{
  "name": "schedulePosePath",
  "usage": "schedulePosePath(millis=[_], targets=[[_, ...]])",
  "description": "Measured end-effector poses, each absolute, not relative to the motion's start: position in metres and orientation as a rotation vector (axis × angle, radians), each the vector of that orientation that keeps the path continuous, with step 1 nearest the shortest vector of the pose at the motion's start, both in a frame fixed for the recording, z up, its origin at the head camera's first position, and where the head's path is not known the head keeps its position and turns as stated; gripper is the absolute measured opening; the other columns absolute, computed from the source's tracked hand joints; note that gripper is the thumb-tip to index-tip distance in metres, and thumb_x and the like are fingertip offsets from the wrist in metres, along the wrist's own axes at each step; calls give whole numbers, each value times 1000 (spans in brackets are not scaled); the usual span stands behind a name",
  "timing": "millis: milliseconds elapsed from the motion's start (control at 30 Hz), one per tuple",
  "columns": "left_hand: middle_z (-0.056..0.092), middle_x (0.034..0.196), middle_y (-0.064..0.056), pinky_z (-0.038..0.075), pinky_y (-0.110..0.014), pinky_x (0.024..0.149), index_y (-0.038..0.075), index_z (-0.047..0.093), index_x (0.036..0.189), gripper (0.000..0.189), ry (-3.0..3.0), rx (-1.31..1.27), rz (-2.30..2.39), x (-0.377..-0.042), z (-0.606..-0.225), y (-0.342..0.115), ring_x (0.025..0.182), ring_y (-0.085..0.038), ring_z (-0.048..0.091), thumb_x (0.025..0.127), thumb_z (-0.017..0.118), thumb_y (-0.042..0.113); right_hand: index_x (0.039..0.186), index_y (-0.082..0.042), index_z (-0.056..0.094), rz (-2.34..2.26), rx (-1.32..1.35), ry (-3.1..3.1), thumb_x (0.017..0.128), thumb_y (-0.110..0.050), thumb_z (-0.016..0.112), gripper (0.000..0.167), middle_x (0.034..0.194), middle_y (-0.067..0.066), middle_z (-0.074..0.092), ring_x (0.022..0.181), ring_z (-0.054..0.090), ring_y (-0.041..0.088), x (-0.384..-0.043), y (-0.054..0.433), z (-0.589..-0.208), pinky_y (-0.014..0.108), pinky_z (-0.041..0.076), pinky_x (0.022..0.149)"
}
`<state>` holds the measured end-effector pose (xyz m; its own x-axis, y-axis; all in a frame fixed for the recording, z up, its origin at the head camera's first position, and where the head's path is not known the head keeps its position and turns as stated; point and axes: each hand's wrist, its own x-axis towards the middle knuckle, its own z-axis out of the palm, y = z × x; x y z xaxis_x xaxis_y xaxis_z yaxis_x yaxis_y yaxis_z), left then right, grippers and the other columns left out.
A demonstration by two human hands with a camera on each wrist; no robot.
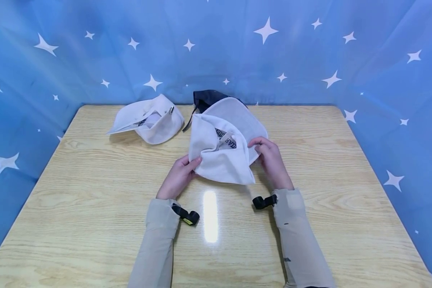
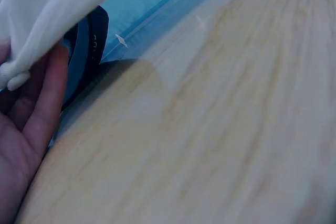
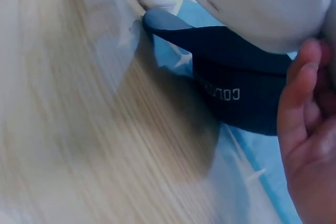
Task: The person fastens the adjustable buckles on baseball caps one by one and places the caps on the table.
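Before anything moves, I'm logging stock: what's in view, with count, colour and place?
table: one, pale wood-grained, foreground
backdrop: at least one, blue with white stars, behind table
held cap: one, white, above table
resting cap: one, white, table's far left
dark cap: one, near-black, behind held cap
wrist cameras: two, black, one per side
sleeves: two, pale beige, foreground
left grip: one, bare, holding held cap's left side
right grip: one, bare, holding its right side

On the dark cap (image 3: 244, 80) beyond the hands, pale capitals seem to include "COLO", the rest blurred. Inside the held white cap (image 1: 225, 166), between left hand (image 1: 177, 177) and right hand (image 1: 272, 161), bold black capitals are partly covered, not surely legible.
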<state>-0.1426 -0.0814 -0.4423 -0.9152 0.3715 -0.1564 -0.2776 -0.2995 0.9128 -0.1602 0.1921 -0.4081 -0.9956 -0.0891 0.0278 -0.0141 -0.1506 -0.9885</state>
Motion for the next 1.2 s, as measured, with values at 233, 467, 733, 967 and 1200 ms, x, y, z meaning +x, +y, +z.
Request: schedulePosePath(millis=[233, 467, 733, 967, 1200], targets=[[48, 118, -14, 43, -33, 88, -1, 54, 116, 33, 1569, 103, 2244, -143, -442, -81, 104, -23, 50, 89, 56, 18, 115, -11, 54, -2205, 68, 2246, 90, -9, 44, 27, 127, 1, 41, 102, 49, 20, -164, 197, -409, 25, 48, 74], [49, 118, -13, 42, -32, 88, 0, 56, 115, 30, 1564, 106, 2276, -142, -443, -82, 105, -21, 49, 89, 55, 16, 117, -10, 53, -2268, 331, 2250, 91, -13, 47, 27, 120, 5, 48, 103, 47, 19, -167, 205, -411, 34, 41, 84], [51, 115, -12, 44, -30, 83, 0, 59, 111, 27, 1559, 122, 2290, -143, -445, -82, 100, -19, 50, 88, 56, 15, 108, -6, 57, -2329, 411, 2452, 92, -22, 48, 25, 112, 7, 54, 105, 48, 23, -164, 206, -407, 38, 35, 93], [52, 115, -12, 44, -29, 83, 0, 60, 111, 26, 1559, 123, 2294, -143, -444, -81, 100, -19, 50, 88, 57, 12, 92, 1, 63, -2463, 125, 2475, 93, -25, 48, 30, 88, 14, 62, 86, 58, 23, -160, 200, -390, 33, 41, 88], [53, 114, -12, 44, -29, 82, 1, 61, 110, 25, 1565, 137, 2292, -141, -444, -81, 99, -19, 51, 87, 57, 11, 101, 1, 63, -2089, -310, 2345, 96, -34, 36, 44, 95, 14, 64, 90, 60, 25, -149, 175, -364, 34, 43, 87]])
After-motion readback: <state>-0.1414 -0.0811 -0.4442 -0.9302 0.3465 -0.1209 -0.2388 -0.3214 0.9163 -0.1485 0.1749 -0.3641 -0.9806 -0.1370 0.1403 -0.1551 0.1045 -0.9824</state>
